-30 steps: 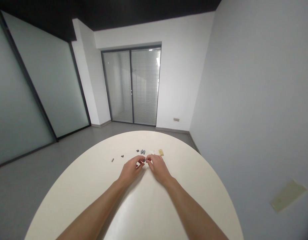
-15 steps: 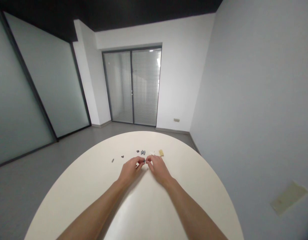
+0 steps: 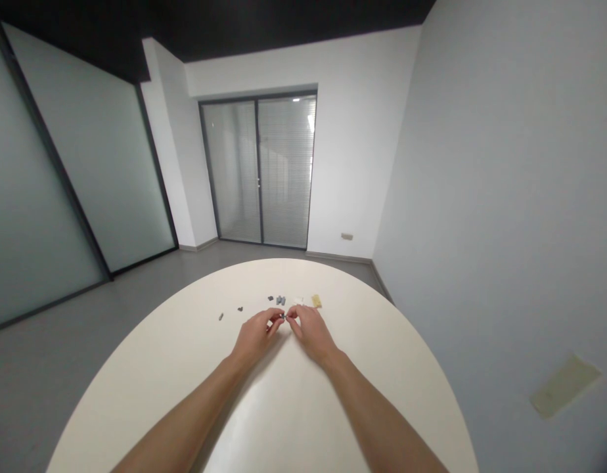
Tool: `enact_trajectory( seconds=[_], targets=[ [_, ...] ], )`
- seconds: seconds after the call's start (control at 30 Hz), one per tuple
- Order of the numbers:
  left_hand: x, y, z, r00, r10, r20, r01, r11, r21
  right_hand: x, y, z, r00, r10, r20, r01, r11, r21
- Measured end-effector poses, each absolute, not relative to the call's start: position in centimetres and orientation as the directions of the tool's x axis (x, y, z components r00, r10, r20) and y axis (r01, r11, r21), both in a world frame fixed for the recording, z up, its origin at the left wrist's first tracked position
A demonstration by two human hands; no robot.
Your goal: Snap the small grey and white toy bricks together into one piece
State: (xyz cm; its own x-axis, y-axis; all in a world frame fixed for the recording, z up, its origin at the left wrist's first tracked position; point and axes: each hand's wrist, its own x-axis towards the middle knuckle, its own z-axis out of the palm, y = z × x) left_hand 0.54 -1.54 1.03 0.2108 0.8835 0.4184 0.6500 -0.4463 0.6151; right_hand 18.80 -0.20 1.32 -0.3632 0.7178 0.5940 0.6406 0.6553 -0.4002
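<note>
Over the middle of the white round table point(image 3: 264, 420), my left hand point(image 3: 255, 334) pinches a small dark piece point(image 3: 283, 316) between thumb and fingers. My right hand point(image 3: 309, 330) meets it from the other side, its thumb and fingertips pressed together at the same piece. The piece is mostly covered by the fingers and too small to make out its kind. Just beyond the hands lie several blue-grey pieces point(image 3: 280, 300), a flat dark piece point(image 3: 270, 298), white pieces point(image 3: 298, 300) and a yellow piece point(image 3: 316, 301).
To the left on the table are a small dark piece point(image 3: 240, 309) and a short grey-brown piece point(image 3: 221, 316). A white wall point(image 3: 500, 197) rises at the right. Glass doors point(image 3: 259, 174) stand behind the table, frosted panels point(image 3: 81, 144) at the left.
My right fingertips have come closer to my left ones and now meet at the small dark piece. The pieces on the table lie as before; the view has shifted slightly.
</note>
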Motion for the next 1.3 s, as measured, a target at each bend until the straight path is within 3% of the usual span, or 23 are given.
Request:
enact_trajectory(
  seconds=[0.73,1.3],
  targets=[
    [0.8,-2.0,1.7,0.223,0.894,0.39,0.664,-0.432,0.611,18.8,-0.4,1.5,-0.394,0.706,0.588,0.667,0.66,-0.345],
    [1.0,-2.1,2.1,0.163,0.924,0.345,0.645,-0.364,0.672,18.9,-0.5,1.6,-0.401,0.707,0.583,0.642,0.671,-0.371]
  ],
)
